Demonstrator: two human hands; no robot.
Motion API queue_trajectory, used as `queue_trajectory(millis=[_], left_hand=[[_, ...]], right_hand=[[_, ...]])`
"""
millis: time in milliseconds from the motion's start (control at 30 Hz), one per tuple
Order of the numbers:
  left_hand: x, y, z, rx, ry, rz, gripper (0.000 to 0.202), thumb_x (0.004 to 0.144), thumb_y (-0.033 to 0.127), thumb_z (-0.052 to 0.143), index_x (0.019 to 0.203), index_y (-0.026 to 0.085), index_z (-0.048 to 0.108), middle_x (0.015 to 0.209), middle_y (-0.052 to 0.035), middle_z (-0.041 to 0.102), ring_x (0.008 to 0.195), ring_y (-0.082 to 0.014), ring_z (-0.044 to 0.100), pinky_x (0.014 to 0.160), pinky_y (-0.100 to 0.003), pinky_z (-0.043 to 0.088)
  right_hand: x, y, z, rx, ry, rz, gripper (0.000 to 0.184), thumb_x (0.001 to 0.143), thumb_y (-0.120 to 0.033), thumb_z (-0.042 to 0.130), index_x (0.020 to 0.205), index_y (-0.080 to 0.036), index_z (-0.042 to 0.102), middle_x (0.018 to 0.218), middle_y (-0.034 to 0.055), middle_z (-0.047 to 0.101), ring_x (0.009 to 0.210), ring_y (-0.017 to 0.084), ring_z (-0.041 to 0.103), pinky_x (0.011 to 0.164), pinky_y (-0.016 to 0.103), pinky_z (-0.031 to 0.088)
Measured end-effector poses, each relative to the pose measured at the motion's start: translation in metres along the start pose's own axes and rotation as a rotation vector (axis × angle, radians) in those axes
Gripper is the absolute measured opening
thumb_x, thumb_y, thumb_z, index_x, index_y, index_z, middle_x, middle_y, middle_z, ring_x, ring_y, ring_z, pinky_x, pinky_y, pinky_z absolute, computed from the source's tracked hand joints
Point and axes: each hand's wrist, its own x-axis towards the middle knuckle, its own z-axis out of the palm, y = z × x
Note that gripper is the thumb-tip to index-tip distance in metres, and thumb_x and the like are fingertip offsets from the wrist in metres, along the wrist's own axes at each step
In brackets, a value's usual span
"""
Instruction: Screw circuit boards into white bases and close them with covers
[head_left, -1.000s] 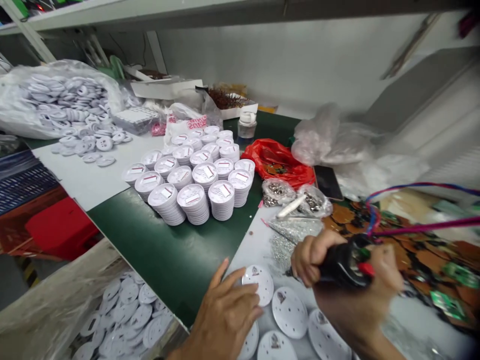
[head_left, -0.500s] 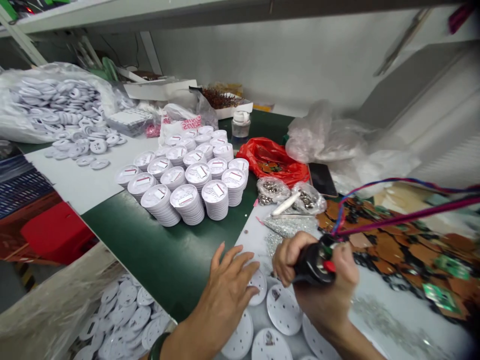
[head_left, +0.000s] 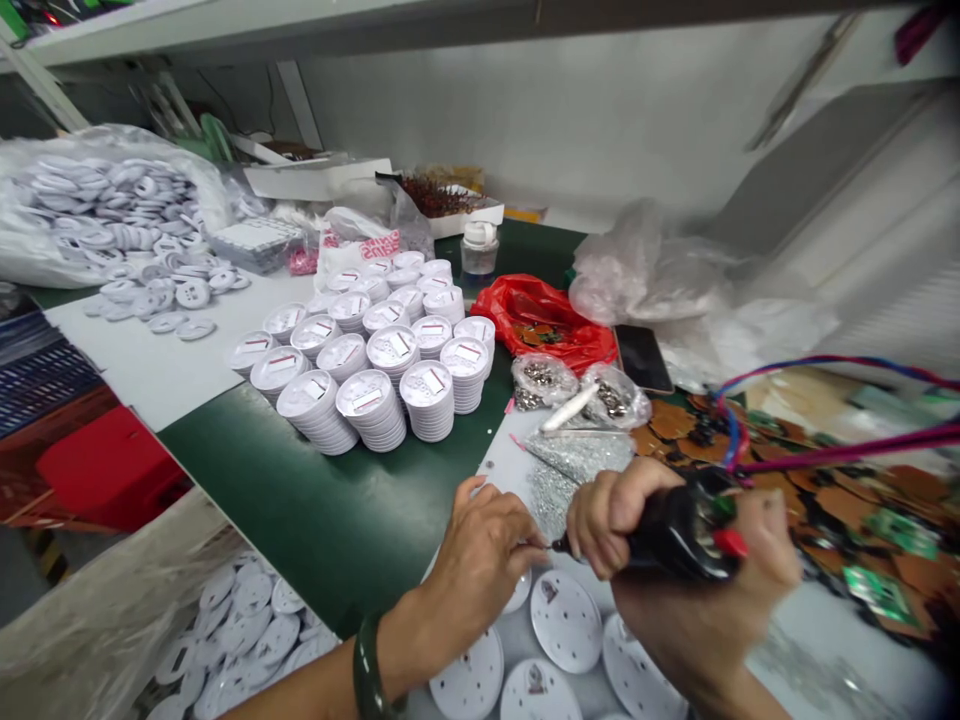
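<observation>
My right hand (head_left: 675, 560) is wrapped around a black electric screwdriver (head_left: 686, 525) with a red switch, tilted so its thin tip points left. At that tip, my left hand (head_left: 487, 540) has thumb and fingertips pinched together; whatever they hold is too small to make out. Below both hands lie round white plastic discs (head_left: 566, 620) with small holes, some bearing a small metal part. One disc (head_left: 519, 592) is partly covered by my left hand. Small silvery screws (head_left: 551, 495) are heaped just beyond the hands.
Stacks of white round covers (head_left: 371, 400) stand on the green tabletop (head_left: 337, 520). A red bag (head_left: 544, 330), small bags of metal parts (head_left: 544, 380) and a white pen-like tool (head_left: 570, 408) lie ahead. Brown circuit boards (head_left: 832, 500) spread at right; red and blue wires (head_left: 825, 362) cross above them.
My left hand has gone from spread fingers over the discs to a pinch at the screwdriver's tip. My right hand has shifted right, turning the screwdriver more sideways.
</observation>
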Motion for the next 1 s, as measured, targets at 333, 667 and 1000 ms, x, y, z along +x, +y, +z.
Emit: queue_trajectory(millis=[333, 667, 1000], left_hand=[[0.001, 0.002, 0.0, -0.084, 0.04, -0.057, 0.019, 0.08, 0.011, 0.084, 0.074, 0.019, 0.067, 0.08, 0.0053, 0.072, 0.083, -0.0162, 0.068, 0.107, -0.047, 0.032], [-0.018, 0.006, -0.006, -0.432, 0.036, -0.007, 0.016, 0.085, 0.008, 0.08, 0.08, 0.024, 0.077, 0.089, 0.0062, 0.079, 0.087, -0.0143, 0.072, 0.104, -0.035, 0.037], [-0.087, 0.004, -0.023, -0.057, 0.126, 0.188, 0.019, 0.102, 0.035, 0.06, 0.108, 0.022, 0.072, 0.096, -0.0005, 0.075, 0.095, -0.0185, 0.067, 0.102, -0.037, 0.041]], right_hand=[[-0.003, -0.002, -0.002, 0.055, 0.027, -0.009, 0.062, 0.091, -0.07, 0.042, 0.063, -0.021, 0.067, 0.045, 0.0008, 0.048, 0.041, 0.015, 0.047, 0.043, 0.031, 0.037], [-0.009, -0.017, 0.004, 0.109, 0.031, 0.059, 0.062, 0.088, -0.073, 0.043, 0.059, -0.023, 0.065, 0.042, 0.0004, 0.044, 0.038, 0.015, 0.044, 0.04, 0.031, 0.035], [-0.048, -0.002, 0.01, 0.138, -0.202, 0.246, 0.064, 0.087, -0.079, 0.041, 0.069, -0.024, 0.068, 0.048, 0.0009, 0.048, 0.045, 0.017, 0.045, 0.046, 0.032, 0.041]])
